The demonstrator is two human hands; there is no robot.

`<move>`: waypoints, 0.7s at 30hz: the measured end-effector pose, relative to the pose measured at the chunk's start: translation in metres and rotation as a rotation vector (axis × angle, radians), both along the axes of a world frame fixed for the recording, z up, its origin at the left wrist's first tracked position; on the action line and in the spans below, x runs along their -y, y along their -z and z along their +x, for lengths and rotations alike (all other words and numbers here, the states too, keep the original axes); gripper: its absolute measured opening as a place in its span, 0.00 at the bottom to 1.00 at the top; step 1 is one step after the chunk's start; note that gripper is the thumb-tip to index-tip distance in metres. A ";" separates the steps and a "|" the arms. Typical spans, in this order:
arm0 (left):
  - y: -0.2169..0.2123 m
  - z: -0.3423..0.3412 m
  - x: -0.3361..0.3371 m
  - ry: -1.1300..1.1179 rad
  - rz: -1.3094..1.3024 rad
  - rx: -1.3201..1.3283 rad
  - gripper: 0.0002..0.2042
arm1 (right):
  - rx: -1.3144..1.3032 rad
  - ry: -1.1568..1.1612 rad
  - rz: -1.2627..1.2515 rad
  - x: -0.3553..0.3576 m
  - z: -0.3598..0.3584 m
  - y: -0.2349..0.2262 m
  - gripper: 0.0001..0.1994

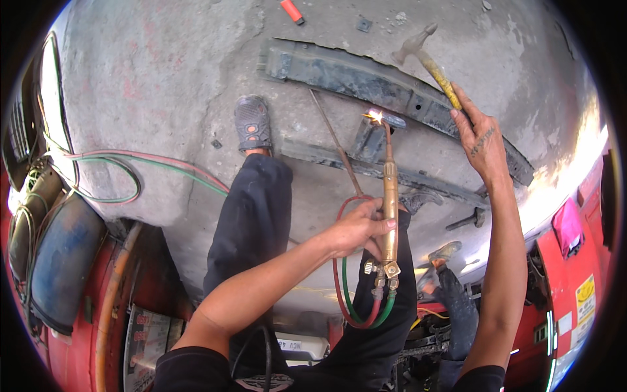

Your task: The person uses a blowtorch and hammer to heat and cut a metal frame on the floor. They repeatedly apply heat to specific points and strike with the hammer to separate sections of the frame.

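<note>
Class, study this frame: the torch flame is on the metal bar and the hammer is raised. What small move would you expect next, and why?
Probably a short downward hammer blow on the heated spot. The left hand holds the brass torch with its flame on the dark metal bar, where the metal glows. The right hand grips the hammer raised just beside that spot.

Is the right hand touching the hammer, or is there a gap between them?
Touching. The head view shows the right hand with its fingers around the yellow handle of the hammer, raised over the dark metal beam; no gap is visible.
</note>
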State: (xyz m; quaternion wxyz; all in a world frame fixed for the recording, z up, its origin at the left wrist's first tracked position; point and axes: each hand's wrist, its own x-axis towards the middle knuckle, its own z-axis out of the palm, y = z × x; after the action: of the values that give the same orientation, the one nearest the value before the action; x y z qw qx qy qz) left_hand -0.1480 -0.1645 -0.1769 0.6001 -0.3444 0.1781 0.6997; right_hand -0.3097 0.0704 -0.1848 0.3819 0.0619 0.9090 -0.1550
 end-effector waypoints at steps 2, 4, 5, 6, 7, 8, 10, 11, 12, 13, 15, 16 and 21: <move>-0.001 -0.002 -0.003 -0.001 0.012 0.005 0.21 | -0.110 0.017 -0.027 -0.010 0.019 0.007 0.24; -0.001 -0.004 -0.007 -0.003 0.026 0.007 0.21 | 0.040 -0.245 0.080 -0.028 0.049 0.029 0.23; 0.001 -0.004 -0.006 -0.005 0.024 0.007 0.21 | 0.115 -0.374 0.124 -0.027 0.053 0.033 0.23; 0.002 -0.004 -0.006 -0.008 0.023 0.007 0.21 | 0.140 -0.399 0.138 -0.030 0.050 0.032 0.23; 0.003 -0.007 -0.007 -0.011 0.001 0.001 0.21 | 0.156 -0.433 0.139 -0.022 0.036 0.028 0.23; 0.001 -0.007 -0.006 -0.007 -0.006 0.009 0.21 | 0.188 -0.460 0.150 -0.016 0.029 0.022 0.23; 0.000 -0.005 -0.007 -0.010 0.003 0.013 0.22 | 0.176 -0.333 0.097 -0.015 0.025 0.020 0.24; 0.001 -0.004 -0.009 -0.016 0.019 0.010 0.22 | 0.152 -0.274 0.089 -0.018 0.025 0.020 0.24; 0.001 -0.003 -0.010 -0.022 0.034 0.007 0.22 | 0.127 -0.214 0.081 -0.020 0.025 0.019 0.25; 0.002 -0.003 -0.012 -0.019 0.035 0.007 0.23 | 0.091 -0.211 0.091 -0.022 0.024 0.017 0.24; 0.003 0.000 -0.016 -0.014 0.038 0.007 0.23 | 0.136 -0.181 0.116 -0.022 0.019 0.011 0.24; 0.005 0.001 -0.016 -0.015 0.035 0.009 0.23 | 0.154 -0.166 0.123 -0.022 0.017 0.010 0.24; 0.007 0.002 -0.019 -0.009 0.014 0.030 0.23 | 0.158 -0.210 0.059 -0.028 0.026 0.007 0.24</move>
State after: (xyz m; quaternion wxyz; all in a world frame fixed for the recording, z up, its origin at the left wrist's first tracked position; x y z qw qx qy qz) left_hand -0.1459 -0.1456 -0.1843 0.6020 -0.3515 0.1625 0.6983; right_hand -0.2839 0.0979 -0.1916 0.4644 -0.0104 0.8818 -0.0820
